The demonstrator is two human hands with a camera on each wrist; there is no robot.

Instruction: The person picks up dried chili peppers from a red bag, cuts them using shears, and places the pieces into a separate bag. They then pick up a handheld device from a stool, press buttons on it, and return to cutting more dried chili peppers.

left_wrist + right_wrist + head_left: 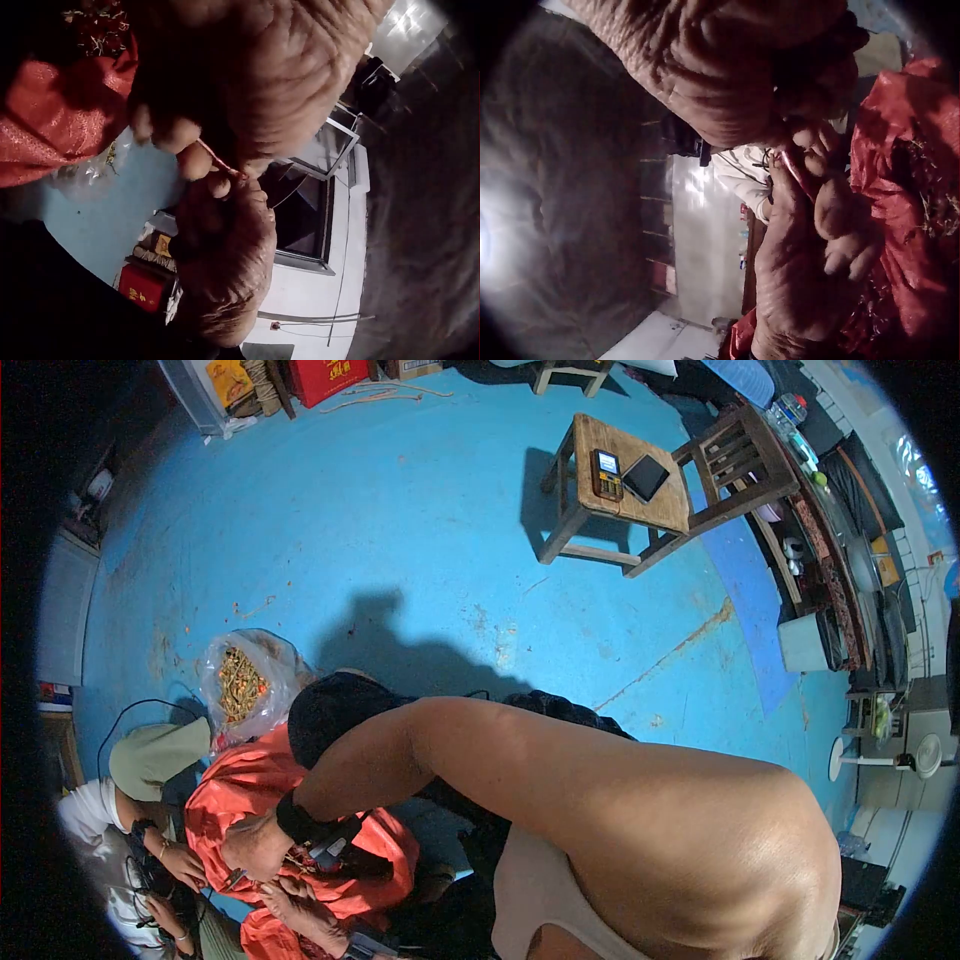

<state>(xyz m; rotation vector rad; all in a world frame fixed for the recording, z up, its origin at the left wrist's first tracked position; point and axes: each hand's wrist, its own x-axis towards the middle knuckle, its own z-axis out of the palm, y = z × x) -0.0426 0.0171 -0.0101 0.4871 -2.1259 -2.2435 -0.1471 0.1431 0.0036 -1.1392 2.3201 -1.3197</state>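
In the head view my right hand (258, 847) and my left hand (300, 918) meet close together over a red woven sack (245, 775). Between them is a thin red chili pepper (799, 176), small and partly covered by fingers. The thumb and fingers of my left hand (799, 281) pinch it along its length in the right wrist view. At its upper end the fingertips of my right hand (727, 82) pinch it, partly in shadow. Dark red dried chilies (101, 30) show in the mouth of the sack.
Beside the sack stands a clear plastic bag (275, 650) of dry stems with red bits. Another person in a green cap (155, 760) sits close by, hands near the sack. A wooden chair (640, 480) bearing a keypad phone (606, 475) and a dark tablet (646, 478) stands farther off.
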